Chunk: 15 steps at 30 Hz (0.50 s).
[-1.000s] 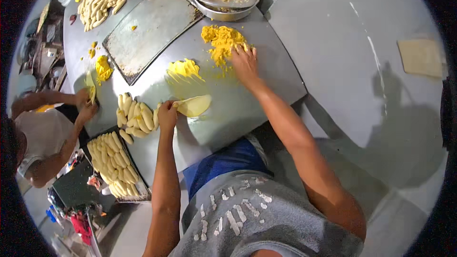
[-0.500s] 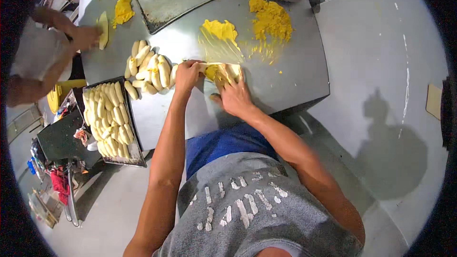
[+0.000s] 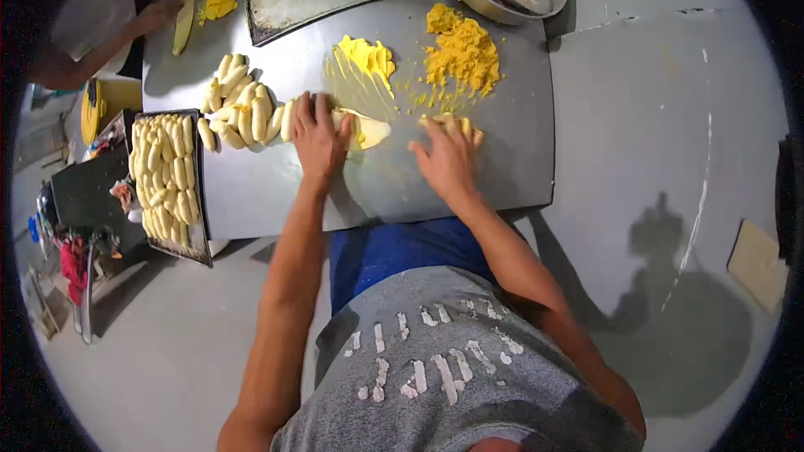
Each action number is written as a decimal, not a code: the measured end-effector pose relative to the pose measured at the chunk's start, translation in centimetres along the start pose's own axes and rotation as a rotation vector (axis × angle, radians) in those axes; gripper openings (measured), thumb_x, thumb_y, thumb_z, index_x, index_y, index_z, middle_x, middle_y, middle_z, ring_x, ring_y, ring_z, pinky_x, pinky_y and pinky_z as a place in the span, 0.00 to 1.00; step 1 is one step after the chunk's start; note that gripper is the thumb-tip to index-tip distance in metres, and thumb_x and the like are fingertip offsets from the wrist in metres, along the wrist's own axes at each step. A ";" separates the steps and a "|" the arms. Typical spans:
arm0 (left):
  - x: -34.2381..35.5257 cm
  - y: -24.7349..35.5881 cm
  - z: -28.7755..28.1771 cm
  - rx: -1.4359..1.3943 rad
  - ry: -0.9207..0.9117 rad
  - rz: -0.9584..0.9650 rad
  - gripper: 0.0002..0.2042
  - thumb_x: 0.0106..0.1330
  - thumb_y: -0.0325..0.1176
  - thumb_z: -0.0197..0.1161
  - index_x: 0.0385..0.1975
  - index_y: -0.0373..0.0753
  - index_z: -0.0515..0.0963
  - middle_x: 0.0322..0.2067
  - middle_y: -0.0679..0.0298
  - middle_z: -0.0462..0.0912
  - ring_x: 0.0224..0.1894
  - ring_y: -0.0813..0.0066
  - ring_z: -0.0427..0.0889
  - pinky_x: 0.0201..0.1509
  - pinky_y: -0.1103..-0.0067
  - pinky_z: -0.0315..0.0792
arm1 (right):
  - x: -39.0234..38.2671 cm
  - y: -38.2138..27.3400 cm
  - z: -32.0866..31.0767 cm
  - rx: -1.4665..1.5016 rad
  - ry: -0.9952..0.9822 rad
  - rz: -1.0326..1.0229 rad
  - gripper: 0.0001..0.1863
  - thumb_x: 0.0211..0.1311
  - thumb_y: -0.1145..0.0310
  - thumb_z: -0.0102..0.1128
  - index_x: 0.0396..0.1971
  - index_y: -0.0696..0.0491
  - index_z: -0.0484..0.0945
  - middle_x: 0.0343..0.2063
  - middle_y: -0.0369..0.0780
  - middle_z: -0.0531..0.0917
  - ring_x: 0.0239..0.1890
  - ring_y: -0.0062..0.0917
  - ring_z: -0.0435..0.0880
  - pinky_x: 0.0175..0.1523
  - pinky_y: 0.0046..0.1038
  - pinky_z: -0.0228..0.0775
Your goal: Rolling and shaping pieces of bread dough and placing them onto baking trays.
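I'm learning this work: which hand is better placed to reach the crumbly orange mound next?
Probably the right hand: it is closer to the crumbly orange mound, while the left hand is farther off, at the pale dough piece.

Left hand: palm down, fingers forward | Right hand: palm down, thumb inward

Smooth, metallic-looking table; glossy yellow paste; rough, crumbly orange mound (quite matt).
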State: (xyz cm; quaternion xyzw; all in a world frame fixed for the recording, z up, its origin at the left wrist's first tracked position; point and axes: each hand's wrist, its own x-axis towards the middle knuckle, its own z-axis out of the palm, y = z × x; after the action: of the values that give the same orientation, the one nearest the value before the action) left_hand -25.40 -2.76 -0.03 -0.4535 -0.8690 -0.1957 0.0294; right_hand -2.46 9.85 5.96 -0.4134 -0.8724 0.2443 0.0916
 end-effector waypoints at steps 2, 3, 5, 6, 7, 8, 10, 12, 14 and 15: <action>-3.3 1.2 2.8 0.074 -0.003 -0.075 0.38 0.73 0.43 0.73 0.77 0.27 0.69 0.79 0.38 0.68 0.83 0.38 0.64 0.86 0.50 0.59 | -0.1 0.9 -2.4 -0.092 0.051 -0.053 0.26 0.62 0.56 0.81 0.58 0.49 0.89 0.56 0.41 0.85 0.63 0.43 0.79 0.69 0.51 0.64; -5.0 3.5 3.6 0.086 -0.057 -0.057 0.37 0.74 0.38 0.71 0.78 0.24 0.67 0.80 0.36 0.66 0.85 0.39 0.62 0.89 0.51 0.55 | 0.0 2.2 -2.9 -0.086 0.026 -0.053 0.26 0.62 0.56 0.81 0.57 0.50 0.89 0.58 0.41 0.85 0.64 0.43 0.79 0.71 0.51 0.63; -6.9 6.0 3.3 -0.016 0.022 0.090 0.37 0.71 0.38 0.76 0.77 0.30 0.71 0.76 0.43 0.76 0.83 0.40 0.66 0.88 0.51 0.58 | -0.2 3.8 -3.7 -0.067 0.025 -0.084 0.25 0.62 0.56 0.81 0.56 0.49 0.89 0.58 0.40 0.85 0.64 0.43 0.79 0.71 0.51 0.63; -7.5 4.4 3.4 0.075 0.023 0.222 0.38 0.69 0.40 0.78 0.77 0.33 0.72 0.75 0.47 0.79 0.82 0.41 0.68 0.86 0.51 0.61 | -0.2 4.0 -3.9 -0.043 0.016 -0.115 0.24 0.62 0.57 0.81 0.55 0.49 0.89 0.58 0.40 0.85 0.64 0.42 0.80 0.71 0.51 0.63; -5.6 5.1 2.9 -0.139 -0.035 -0.079 0.39 0.67 0.41 0.80 0.77 0.35 0.73 0.74 0.54 0.81 0.82 0.44 0.70 0.81 0.50 0.64 | -0.5 5.3 -4.2 -0.052 0.013 -0.111 0.24 0.62 0.57 0.81 0.55 0.49 0.89 0.58 0.40 0.85 0.64 0.42 0.80 0.71 0.51 0.63; -2.2 5.9 1.6 -0.113 -0.177 -0.228 0.35 0.73 0.42 0.75 0.76 0.35 0.73 0.77 0.52 0.77 0.83 0.48 0.68 0.81 0.51 0.62 | -0.8 6.8 -4.9 -0.020 -0.016 -0.076 0.23 0.63 0.57 0.79 0.55 0.50 0.89 0.59 0.41 0.85 0.64 0.44 0.79 0.73 0.53 0.61; -1.2 2.9 0.8 0.055 0.053 -0.115 0.32 0.77 0.44 0.69 0.76 0.35 0.73 0.80 0.48 0.73 0.85 0.50 0.65 0.85 0.51 0.55 | -0.6 7.0 -5.4 0.052 -0.071 -0.095 0.22 0.64 0.57 0.78 0.54 0.51 0.89 0.59 0.43 0.84 0.65 0.46 0.79 0.74 0.56 0.60; -1.9 3.4 2.0 0.144 0.016 -0.183 0.33 0.79 0.47 0.65 0.77 0.34 0.71 0.82 0.47 0.69 0.87 0.50 0.61 0.87 0.52 0.52 | -0.6 7.7 -5.9 -0.006 -0.042 -0.113 0.22 0.61 0.57 0.82 0.54 0.46 0.90 0.56 0.38 0.87 0.63 0.39 0.82 0.72 0.49 0.62; -5.5 4.6 3.4 0.211 -0.095 -0.042 0.31 0.76 0.40 0.69 0.76 0.37 0.73 0.81 0.53 0.72 0.86 0.53 0.64 0.87 0.51 0.53 | -1.0 7.9 -6.2 0.006 -0.048 -0.122 0.23 0.61 0.57 0.81 0.54 0.46 0.90 0.56 0.38 0.87 0.63 0.39 0.82 0.72 0.49 0.62; -5.5 4.9 3.2 0.084 -0.094 0.020 0.31 0.74 0.39 0.69 0.75 0.37 0.74 0.80 0.53 0.73 0.85 0.54 0.66 0.87 0.50 0.54 | -0.8 8.0 -6.2 0.013 -0.053 -0.122 0.23 0.61 0.57 0.81 0.55 0.46 0.90 0.56 0.38 0.87 0.63 0.40 0.82 0.73 0.49 0.62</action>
State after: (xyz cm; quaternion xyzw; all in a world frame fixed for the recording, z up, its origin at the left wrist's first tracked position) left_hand -17.80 -3.36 -2.73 -0.4693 -0.8722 -0.1372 0.0099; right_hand 5.64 15.71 7.32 -0.3523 -0.8964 0.2548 0.0859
